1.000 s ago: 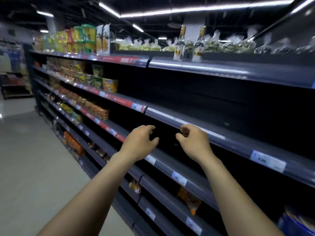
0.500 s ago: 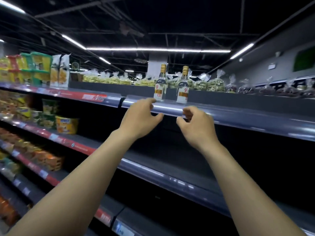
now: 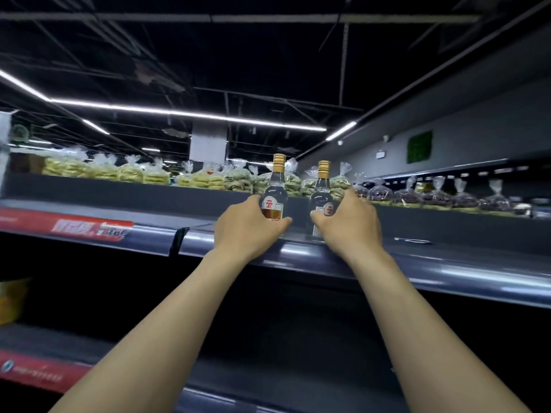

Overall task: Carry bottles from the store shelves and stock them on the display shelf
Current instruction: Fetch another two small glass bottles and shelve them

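The left hand point(image 3: 249, 223) is wrapping its grip round the lower body of the left bottle point(image 3: 275, 189), with the thumb crossing the front just under the red-and-amber label. The right hand point(image 3: 347, 220) is holding the right bottle point(image 3: 322, 190) in the same kind of grip, fingers curling behind the glass. Both clear, gold-capped bottles are standing upright, just apart, near the front edge of the top shelf point(image 3: 447, 263). Their bases are hiding behind the hands and the shelf's front rail. Clear bags of pale noodles point(image 3: 202, 180) are lining the back edge. A red price strip point(image 3: 89, 229) is running along the front edge to the left.
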Action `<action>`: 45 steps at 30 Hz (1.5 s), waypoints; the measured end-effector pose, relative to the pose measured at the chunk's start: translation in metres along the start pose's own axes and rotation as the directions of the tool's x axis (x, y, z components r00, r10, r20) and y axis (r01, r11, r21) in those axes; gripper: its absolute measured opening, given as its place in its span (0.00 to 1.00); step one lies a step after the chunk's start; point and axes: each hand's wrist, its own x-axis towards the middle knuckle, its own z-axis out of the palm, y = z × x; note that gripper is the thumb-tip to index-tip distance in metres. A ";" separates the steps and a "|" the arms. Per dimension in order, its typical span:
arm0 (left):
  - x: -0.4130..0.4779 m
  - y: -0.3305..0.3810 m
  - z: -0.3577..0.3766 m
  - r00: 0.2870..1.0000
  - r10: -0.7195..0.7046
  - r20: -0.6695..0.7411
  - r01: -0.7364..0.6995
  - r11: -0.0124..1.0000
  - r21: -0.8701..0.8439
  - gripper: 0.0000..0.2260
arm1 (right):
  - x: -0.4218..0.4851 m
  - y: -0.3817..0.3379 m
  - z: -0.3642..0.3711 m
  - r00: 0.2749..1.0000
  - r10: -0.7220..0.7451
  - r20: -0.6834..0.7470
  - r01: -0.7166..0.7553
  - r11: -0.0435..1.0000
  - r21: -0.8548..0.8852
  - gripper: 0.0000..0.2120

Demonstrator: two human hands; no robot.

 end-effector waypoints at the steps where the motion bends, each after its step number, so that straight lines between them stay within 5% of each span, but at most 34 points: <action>1: 0.001 0.000 0.002 1.000 -0.003 -0.002 0.003 1.000 0.001 0.24 | 0.000 0.001 0.003 0.999 0.031 0.003 -0.031 0.997 -0.064 0.21; 10: 0.005 -0.003 0.010 0.998 -0.018 -0.068 0.016 0.999 -0.033 0.21 | 0.006 -0.001 0.014 0.991 0.132 0.027 -0.124 0.969 -0.215 0.23; 19: 0.010 -0.002 0.010 0.996 0.019 -0.086 -0.026 0.996 -0.089 0.28 | 0.003 -0.005 0.013 0.994 0.105 -0.016 -0.106 0.990 -0.093 0.26; 25: 0.003 0.025 0.000 0.997 0.019 -0.074 -0.048 0.909 -0.414 0.26 | -0.010 -0.002 -0.016 0.988 0.044 -0.148 -0.032 0.996 0.083 0.15; 32: -0.042 0.125 -0.007 0.984 0.162 -0.073 -0.175 0.817 -0.550 0.19 | -0.045 0.030 -0.131 0.958 -0.005 -0.286 0.038 0.993 0.111 0.12; 45: -0.296 0.408 0.047 0.916 0.339 0.214 -0.024 0.579 -0.815 0.17 | -0.242 0.243 -0.430 0.861 0.242 -0.448 -0.333 0.933 -0.136 0.12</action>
